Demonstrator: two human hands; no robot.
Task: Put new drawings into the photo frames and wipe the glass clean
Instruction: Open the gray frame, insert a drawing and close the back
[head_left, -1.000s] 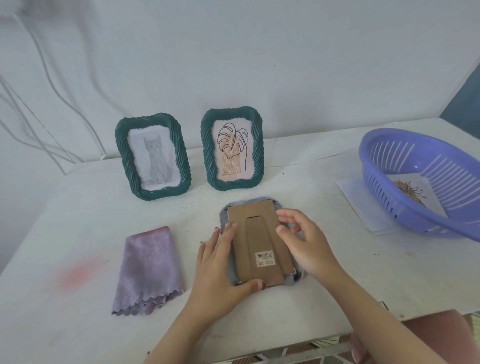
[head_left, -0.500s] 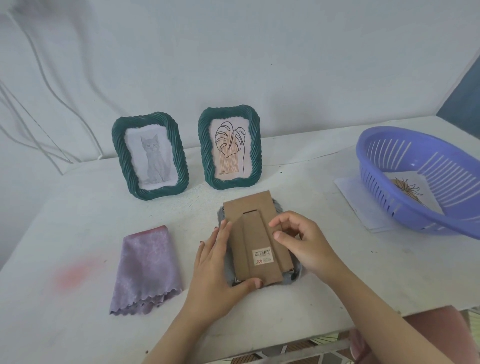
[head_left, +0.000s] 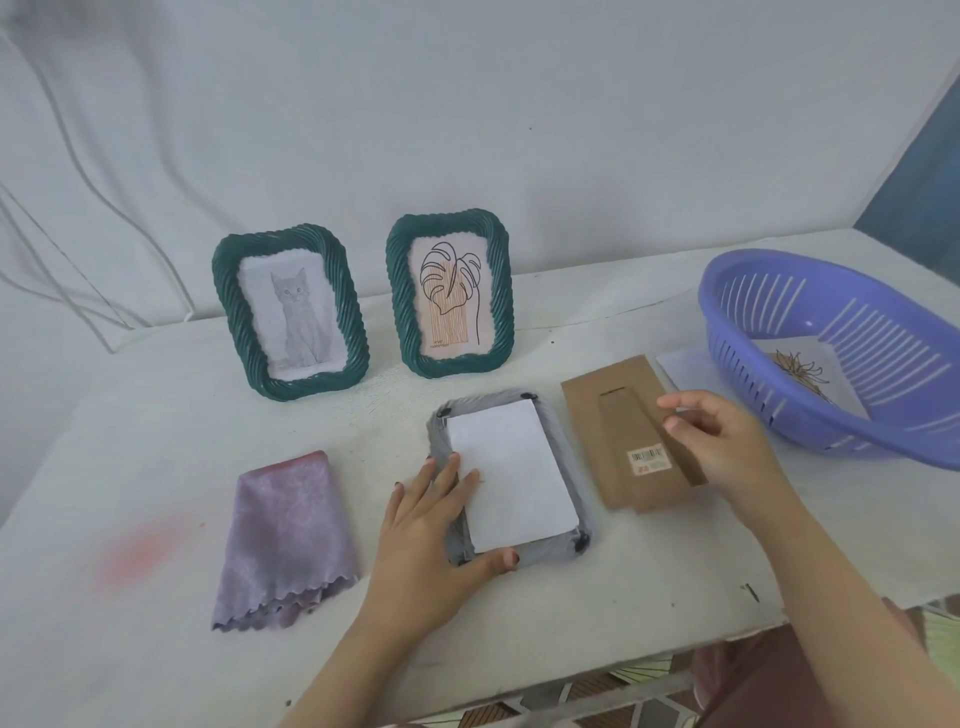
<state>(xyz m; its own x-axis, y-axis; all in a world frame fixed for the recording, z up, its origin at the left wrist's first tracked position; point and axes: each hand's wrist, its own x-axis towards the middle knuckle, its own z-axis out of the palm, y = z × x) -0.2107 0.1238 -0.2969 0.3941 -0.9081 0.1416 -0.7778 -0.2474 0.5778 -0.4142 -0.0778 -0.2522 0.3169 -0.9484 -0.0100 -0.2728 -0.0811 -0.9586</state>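
Three frames, one opened face down, with its backing, a cloth and a spare drawing

A grey frame (head_left: 509, 478) lies face down mid-table, white paper back (head_left: 511, 475) exposed; its brown cardboard backing (head_left: 618, 441) lies flat just right of it. Two green frames stand upright behind: cat drawing (head_left: 291, 312) left, leaf drawing (head_left: 449, 293) right. A folded lilac cloth (head_left: 285, 540) lies to the left; another drawing (head_left: 802, 376) lies inside the purple basket (head_left: 769, 291)

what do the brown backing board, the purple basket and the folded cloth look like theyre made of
Backing board: looks like matte brown cardboard or pressed fibreboard, flat, with a barcode sticker.
Purple basket: moulded plastic with a slight sheen, going by its slotted walls and smooth rim.
Cloth: soft lilac fabric, probably microfibre, faintly shiny, with a scalloped pinked edge.
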